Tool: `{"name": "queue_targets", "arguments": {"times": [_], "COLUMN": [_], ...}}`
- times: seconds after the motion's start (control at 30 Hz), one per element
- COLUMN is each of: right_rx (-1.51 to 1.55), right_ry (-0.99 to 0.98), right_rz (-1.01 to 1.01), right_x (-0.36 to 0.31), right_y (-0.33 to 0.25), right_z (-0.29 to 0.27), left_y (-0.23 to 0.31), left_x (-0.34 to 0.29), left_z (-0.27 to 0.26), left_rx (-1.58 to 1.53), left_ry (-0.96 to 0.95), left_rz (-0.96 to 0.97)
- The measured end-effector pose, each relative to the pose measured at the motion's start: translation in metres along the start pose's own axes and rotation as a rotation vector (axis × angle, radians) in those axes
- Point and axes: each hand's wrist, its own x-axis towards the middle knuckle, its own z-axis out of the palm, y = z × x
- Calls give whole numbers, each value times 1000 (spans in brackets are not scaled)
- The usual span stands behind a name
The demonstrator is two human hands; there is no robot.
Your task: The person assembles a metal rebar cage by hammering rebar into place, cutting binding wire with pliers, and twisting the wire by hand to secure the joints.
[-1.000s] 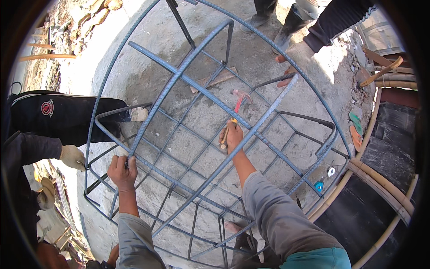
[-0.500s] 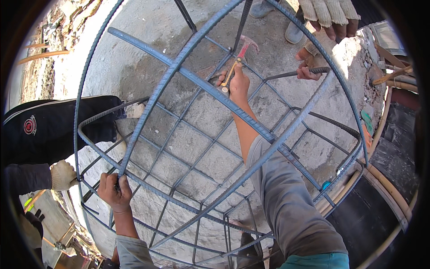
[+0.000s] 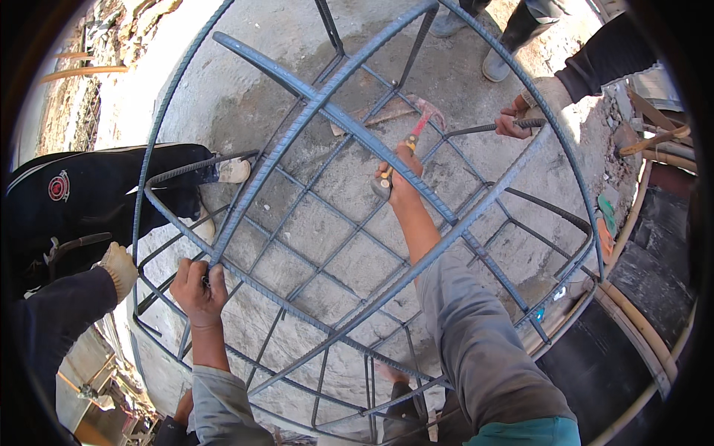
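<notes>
A claw hammer (image 3: 416, 137) with a red head and a yellow-and-black handle is gripped by my right hand (image 3: 401, 175), inside the steel rebar cage (image 3: 357, 134). Its head lies near crossing bars at the cage's far side. My left hand (image 3: 199, 293) is closed round the rebar at the near left, where a long bar meets a curved one; a small dark piece shows between thumb and fingers. Two gloved hands of other people touch the cage: one (image 3: 119, 271) at its left edge, another (image 3: 524, 115) round a bar end at the far right.
Below the cage is a rough concrete surface (image 3: 297, 260) with a bar grid over it. A flat wooden piece (image 3: 387, 113) lies near the hammer head. A person's dark-trousered leg (image 3: 104, 182) is at the left. Dark panels with bent poles (image 3: 632, 320) stand at the right.
My right hand and the hammer have moved right and slightly nearer. The cage's top bars have shifted in view. A gloved hand at the upper right has drawn away from above the cage.
</notes>
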Motion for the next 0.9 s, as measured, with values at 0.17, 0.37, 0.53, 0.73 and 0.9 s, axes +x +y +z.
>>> {"name": "queue_targets", "arguments": {"times": [0.17,0.37,0.53,0.73,0.9], "right_rx": [-84,-453,-1111,-1648,-1423], "right_ry": [-107,-288,-471,-650,-512], "right_rz": [215,659,383,-522,-391], "right_x": [-156,-358,-428,-423,-389], "right_y": [13,-58,-133,-208,-232], "right_z": [-97,-190,-277,-308,-278], "left_y": [1,11,61,177,289], "left_x": [0,9,-20,-181,-334], "left_z": [2,-7,-36,-80,-123], "left_rx": [24,78,116,-146,-276], "left_ry": [81,37,218,176,-78], "left_rz": [36,45,-208,-500,-785]}}
